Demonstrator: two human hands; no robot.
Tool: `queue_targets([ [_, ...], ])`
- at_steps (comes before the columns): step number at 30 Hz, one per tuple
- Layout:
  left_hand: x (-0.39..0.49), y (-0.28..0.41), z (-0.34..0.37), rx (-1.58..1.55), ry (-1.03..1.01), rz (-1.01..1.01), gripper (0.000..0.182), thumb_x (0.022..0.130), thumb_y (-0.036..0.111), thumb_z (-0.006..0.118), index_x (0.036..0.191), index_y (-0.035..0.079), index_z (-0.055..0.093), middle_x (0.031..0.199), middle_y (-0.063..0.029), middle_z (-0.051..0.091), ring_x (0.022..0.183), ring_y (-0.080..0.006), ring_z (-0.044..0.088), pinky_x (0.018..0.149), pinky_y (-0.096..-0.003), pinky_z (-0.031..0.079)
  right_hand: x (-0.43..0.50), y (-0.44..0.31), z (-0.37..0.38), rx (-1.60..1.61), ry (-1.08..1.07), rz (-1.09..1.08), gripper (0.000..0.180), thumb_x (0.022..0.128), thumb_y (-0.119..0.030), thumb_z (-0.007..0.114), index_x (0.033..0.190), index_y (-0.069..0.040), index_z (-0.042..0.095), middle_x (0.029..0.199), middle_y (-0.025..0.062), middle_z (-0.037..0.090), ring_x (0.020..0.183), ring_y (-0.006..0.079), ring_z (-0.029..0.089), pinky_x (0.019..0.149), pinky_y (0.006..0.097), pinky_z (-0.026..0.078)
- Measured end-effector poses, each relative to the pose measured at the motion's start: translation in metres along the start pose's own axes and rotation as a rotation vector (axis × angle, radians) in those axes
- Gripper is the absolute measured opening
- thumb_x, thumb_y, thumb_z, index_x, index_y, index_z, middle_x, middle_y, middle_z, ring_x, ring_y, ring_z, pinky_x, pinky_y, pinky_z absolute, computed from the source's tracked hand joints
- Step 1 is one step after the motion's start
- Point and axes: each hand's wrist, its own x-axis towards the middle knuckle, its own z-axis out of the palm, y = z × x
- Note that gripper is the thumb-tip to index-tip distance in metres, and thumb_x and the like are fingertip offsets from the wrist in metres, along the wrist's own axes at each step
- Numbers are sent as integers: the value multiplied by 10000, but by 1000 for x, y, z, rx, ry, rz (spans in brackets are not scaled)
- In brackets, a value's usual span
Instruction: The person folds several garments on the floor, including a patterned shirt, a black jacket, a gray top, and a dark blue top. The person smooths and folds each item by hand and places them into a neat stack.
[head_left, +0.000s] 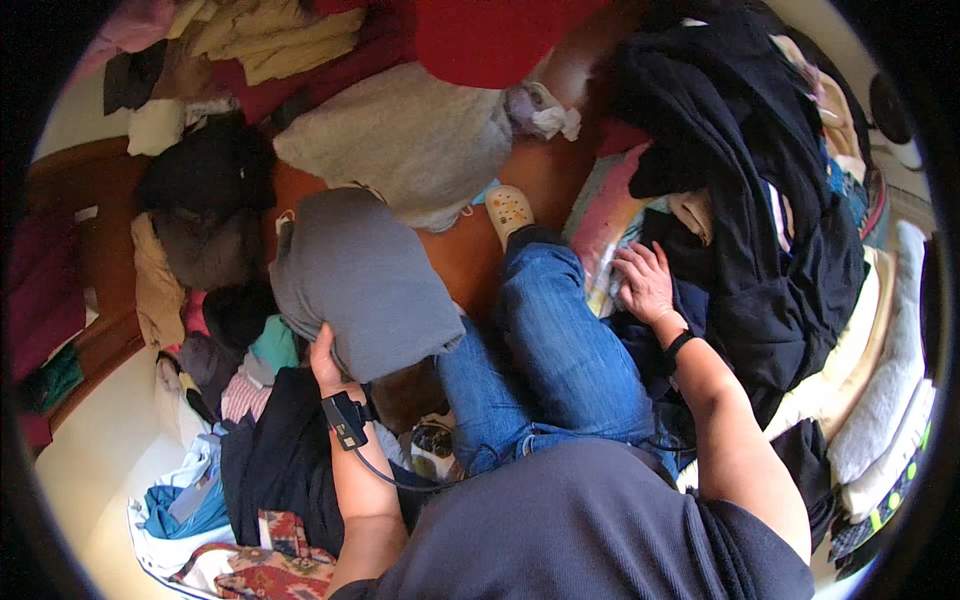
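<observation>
A folded grey cloth (360, 277) rests on my left hand (325, 358), which grips its lower left edge; most of the fingers are hidden under the fabric. My right hand (643, 283) lies palm down with its fingers apart, touching a pink and multicoloured cloth (611, 217) beside my bent knee. Just right of that hand is a big heap of black clothing (735, 165). A light grey fleecy cloth (420, 135) lies on the floor past the folded one.
Dark garments (210, 172) are piled at the left, with mixed clothes (255, 375) below them. A red item (487, 37) stands at the top. My foot in a cream clog (508, 210) is on the brown floor (551, 169). Long pale grey plush (892, 360) lies far right.
</observation>
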Motion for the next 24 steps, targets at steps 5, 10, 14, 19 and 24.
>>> queue_targets([
  [5, -22, 3, -12, 117, -52, -5, 579, 803, 306, 690, 1242, -32, 521, 1177, -142, 605, 1032, -278, 594, 882, -409, 480, 5, -5, -5, 16, 4, 22, 351, 694, -146, 561, 1042, -154, 606, 1171, 15, 578, 1227, 234, 453, 1121, 488, 222],
  [10, -13, -24, 0, 81, -92, -171, 509, 811, 244, 685, 1209, -36, 536, 1127, -146, 631, 984, -280, 625, 868, -414, 505, -4, 2, 9, 47, 108, 11, 304, 695, -132, 547, 990, -142, 621, 1119, 25, 605, 1182, 242, 498, 1108, 486, 252],
  [14, -23, -46, 20, 20, -306, -88, 454, 823, 196, 647, 1199, -37, 544, 1100, -135, 642, 943, -258, 643, 848, -381, 522, -8, 3, 10, 63, 193, 2, 259, 708, -145, 554, 951, -134, 642, 1084, 27, 629, 1169, 227, 512, 1101, 478, 264],
  [19, -84, -56, 1, -182, -302, -191, 264, 820, 194, 620, 1010, 11, 617, 930, -96, 682, 830, -196, 666, 782, -348, 547, -2, -61, -45, 740, 82, 427, 344, 804, -22, 536, 1136, -60, 615, 1156, 72, 628, 1144, 189, 547, 1055, 357, 350],
  [24, -98, -64, -47, -384, -192, -211, 188, 826, 167, 621, 976, 57, 601, 925, -95, 674, 855, -240, 658, 811, -414, 550, -36, -170, -136, 1168, 122, -280, 330, 840, 20, 531, 1164, -10, 583, 1055, 92, 656, 1001, 166, 612, 912, 292, 452],
])
